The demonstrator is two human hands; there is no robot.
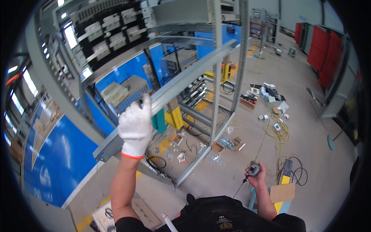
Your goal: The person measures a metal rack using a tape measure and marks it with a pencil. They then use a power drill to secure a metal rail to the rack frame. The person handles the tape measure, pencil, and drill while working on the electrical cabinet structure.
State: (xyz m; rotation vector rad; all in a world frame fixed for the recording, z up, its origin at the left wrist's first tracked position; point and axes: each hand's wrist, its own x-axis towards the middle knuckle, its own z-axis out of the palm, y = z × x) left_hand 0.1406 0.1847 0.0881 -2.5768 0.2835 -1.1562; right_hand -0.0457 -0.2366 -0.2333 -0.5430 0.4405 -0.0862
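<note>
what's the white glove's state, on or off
On: the glove covers the left hand, its orange-edged cuff around the wrist.

The left hand (135,124) wears a white cloth glove (133,133), and its cuff ends with a thin orange-red edge (132,156). The right hand (258,178) is bare. The shirt (205,212) is black, with short black sleeves (130,225) and a small print (224,225) in pale and gold colours.

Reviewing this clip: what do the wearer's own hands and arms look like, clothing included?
The left hand wears a white fabric glove with an orange edge at the wrist. The right hand is bare. Both forearms are uncovered, below the short sleeves of a black top.
</note>
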